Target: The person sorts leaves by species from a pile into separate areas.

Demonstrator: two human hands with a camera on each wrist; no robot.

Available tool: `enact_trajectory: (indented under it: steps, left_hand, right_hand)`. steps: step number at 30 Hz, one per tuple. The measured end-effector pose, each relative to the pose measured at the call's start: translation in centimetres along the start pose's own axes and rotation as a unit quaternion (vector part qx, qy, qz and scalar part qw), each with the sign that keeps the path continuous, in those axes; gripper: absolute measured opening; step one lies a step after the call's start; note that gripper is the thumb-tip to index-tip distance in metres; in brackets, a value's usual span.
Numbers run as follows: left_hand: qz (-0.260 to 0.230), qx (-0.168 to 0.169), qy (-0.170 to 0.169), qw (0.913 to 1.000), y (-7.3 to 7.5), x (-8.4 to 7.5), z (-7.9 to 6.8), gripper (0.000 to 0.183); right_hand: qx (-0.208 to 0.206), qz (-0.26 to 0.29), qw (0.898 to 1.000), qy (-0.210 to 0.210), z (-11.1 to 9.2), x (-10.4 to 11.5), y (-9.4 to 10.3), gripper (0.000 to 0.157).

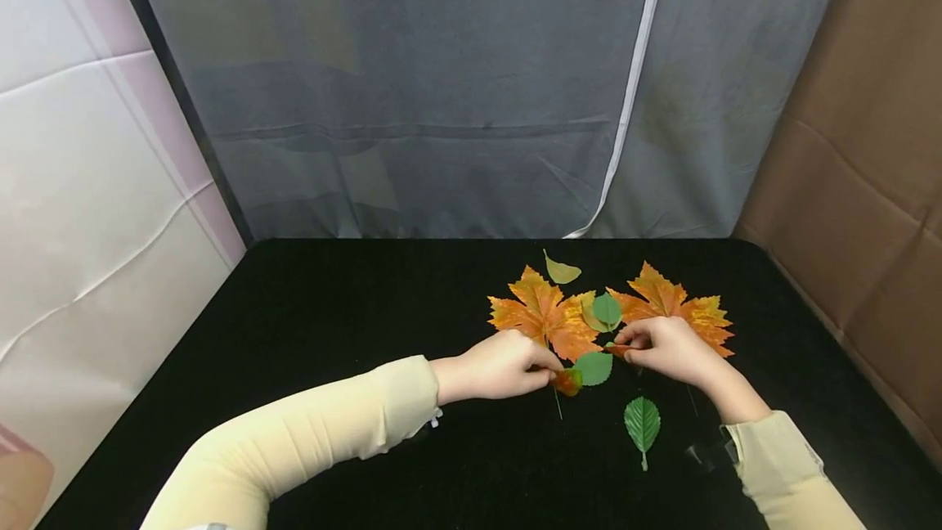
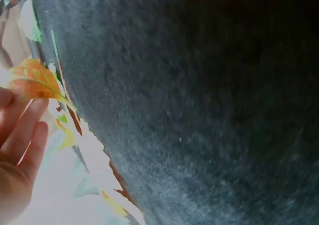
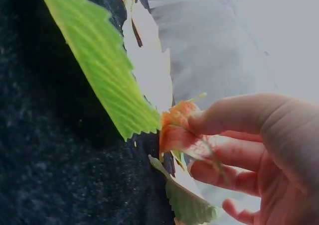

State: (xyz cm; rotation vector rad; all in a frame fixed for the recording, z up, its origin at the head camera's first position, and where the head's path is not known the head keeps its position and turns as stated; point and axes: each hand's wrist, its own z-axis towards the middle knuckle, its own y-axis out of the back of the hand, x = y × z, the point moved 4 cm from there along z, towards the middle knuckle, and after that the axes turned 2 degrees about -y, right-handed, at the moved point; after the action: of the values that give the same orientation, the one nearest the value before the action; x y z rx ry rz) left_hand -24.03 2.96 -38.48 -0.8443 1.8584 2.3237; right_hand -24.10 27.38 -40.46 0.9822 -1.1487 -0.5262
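Note:
My left hand (image 1: pixel 508 366) pinches a small orange leaf with green patches (image 1: pixel 568 383), just in front of the left orange maple leaf (image 1: pixel 537 307). In the left wrist view that orange leaf (image 2: pixel 35 80) is at the fingertips, its stem pointing away. A small reddish-orange leaf (image 3: pixel 174 130) sits between the thumb and fingers of my right hand (image 1: pixel 673 348), which is in front of the right maple leaf (image 1: pixel 658 293) and partly covers it. Between the hands lies a round green leaf (image 1: pixel 593 368). Nearer me is a ribbed green leaf (image 1: pixel 643 424).
Another green leaf (image 1: pixel 607 309) overlaps a yellowish leaf (image 1: pixel 591 317) between the maple leaves. A yellow leaf (image 1: pixel 562 271) lies farther back. Everything rests on a black-covered table (image 1: pixel 353 301), with grey curtain (image 1: pixel 441 88) behind and brown cloth (image 1: pixel 868 145) at the right.

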Motion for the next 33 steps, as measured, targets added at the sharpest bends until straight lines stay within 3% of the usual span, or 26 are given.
enact_trajectory:
  steps: [6, 11, 19, 25, 33]
  left_hand:
    - [-0.1, -0.03, 0.066, 0.9923, 0.5, 0.7, -0.5, 0.017]
    - [-0.149, -0.065, 0.1, 0.9816, 1.4, 1.1, -1.2, 0.019]
    - [-0.155, -0.098, 0.117, 0.976, 3.1, 1.4, -2.5, 0.032]
    - [-0.165, -0.112, 0.114, 0.9732, 4.0, 1.5, -3.3, 0.026]
    - [-0.159, -0.118, 0.123, 0.9724, 4.3, 1.7, -3.9, 0.024]
  right_hand:
    - [0.022, -0.01, 0.999, 0.021, -0.3, 0.5, 0.0, 0.04]
    - [0.048, 0.018, 0.999, 0.014, -0.5, 0.7, 0.1, 0.039]
    - [0.046, 0.023, 0.999, 0.012, -0.5, 0.8, 0.4, 0.034]
    - [0.031, 0.02, 0.999, 0.015, -0.4, 0.7, 0.6, 0.03]
    - [0.015, 0.092, 0.996, 0.012, -0.3, 0.8, 0.2, 0.027]
